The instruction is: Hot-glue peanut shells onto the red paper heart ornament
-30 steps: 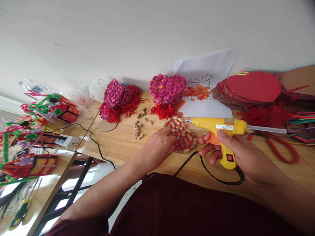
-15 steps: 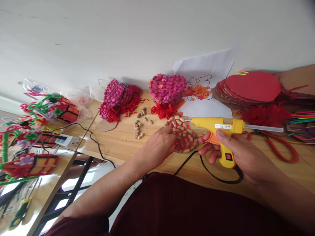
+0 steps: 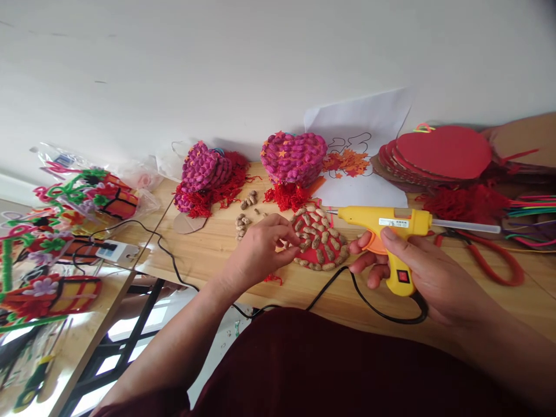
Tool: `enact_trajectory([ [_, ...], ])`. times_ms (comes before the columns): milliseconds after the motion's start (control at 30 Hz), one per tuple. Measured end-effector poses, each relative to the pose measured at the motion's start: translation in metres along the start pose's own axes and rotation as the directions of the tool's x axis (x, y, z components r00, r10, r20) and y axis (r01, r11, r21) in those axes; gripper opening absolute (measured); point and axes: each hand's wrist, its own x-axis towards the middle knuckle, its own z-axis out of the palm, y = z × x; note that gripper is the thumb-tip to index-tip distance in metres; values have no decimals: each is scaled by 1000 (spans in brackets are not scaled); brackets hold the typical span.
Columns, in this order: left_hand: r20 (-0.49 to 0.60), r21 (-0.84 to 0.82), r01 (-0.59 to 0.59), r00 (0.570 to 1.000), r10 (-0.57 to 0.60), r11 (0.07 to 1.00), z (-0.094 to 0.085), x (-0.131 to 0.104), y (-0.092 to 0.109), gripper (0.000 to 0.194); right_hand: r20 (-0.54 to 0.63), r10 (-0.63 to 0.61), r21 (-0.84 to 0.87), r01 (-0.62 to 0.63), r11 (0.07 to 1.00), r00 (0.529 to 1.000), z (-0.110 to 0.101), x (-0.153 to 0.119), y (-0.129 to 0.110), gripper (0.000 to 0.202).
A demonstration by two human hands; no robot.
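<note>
My right hand (image 3: pixel 417 269) is wrapped round the handle of a yellow glue gun (image 3: pixel 382 220), its nozzle pointing left. Below the nozzle lies a red board (image 3: pixel 309 255) covered with rows of peanuts (image 3: pixel 325 237). My left hand (image 3: pixel 264 246) hovers at the board's left edge, thumb and fingertips bent toward each other with a gap between them; I see nothing in them. Loose peanuts (image 3: pixel 241 223) lie on the table just beyond that hand. Red tassel threads (image 3: pixel 273 279) show below it.
Purple peanut hearts (image 3: pixel 293 156) with red tassels stand along the wall. Orange stars (image 3: pixel 347 162) lie on white paper (image 3: pixel 369 191). Red heart boards (image 3: pixel 447 152) and red-handled scissors (image 3: pixel 497 263) are at right. A black cord (image 3: pixel 174 260) crosses the table; flower crafts (image 3: pixel 80 289) fill the left.
My left hand has moved left, off the peanut-covered board, and its fingers have parted. More of the board and some red threads now show. My right hand and the glue gun have hardly moved.
</note>
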Motion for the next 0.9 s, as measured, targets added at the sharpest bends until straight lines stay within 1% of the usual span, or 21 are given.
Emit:
enact_trajectory([
  [67,17,7,-21,1000,21,1000,0,-1,0,9,-1,0,9,0,1000,1000,0,0,1,33],
  [133,26,16,-18,1000,18,1000,1,-1,-1,9,-5,-13,12,14,1000,1000,0,0,0,32],
  [233,5,39,14,1000,-14,999,2,-1,-5,8,-35,-20,-4,20,1000,999,2,0,-2,33],
  [333,-19,38,68,998,-67,997,4,-4,-11,8,-62,34,-44,-37,998,998,2,1,-3,35],
  [433,-8,-16,117,993,-117,993,6,-9,-14,9,-61,89,-73,-93,993,994,0,1,0,36],
  [533,16,-75,161,987,-160,984,9,-16,-12,8,-84,65,-85,-72,994,994,-2,2,3,35],
  [633,43,-114,191,981,-187,975,12,-23,-6,6,-131,31,-93,-44,995,991,-3,2,5,37],
  [700,63,-127,179,983,-173,976,14,-26,-2,6,-152,30,-112,-47,993,988,-3,2,5,39],
  [767,57,-105,143,989,-137,984,15,-26,1,5,-149,28,-126,-47,991,989,-3,2,4,40],
  [833,27,-49,66,998,-65,997,16,-21,3,4,-136,17,-125,-34,992,991,-2,3,3,40],
  [900,27,26,-58,998,57,998,15,-11,5,5,-134,2,-129,-19,991,991,-1,2,2,40],
])
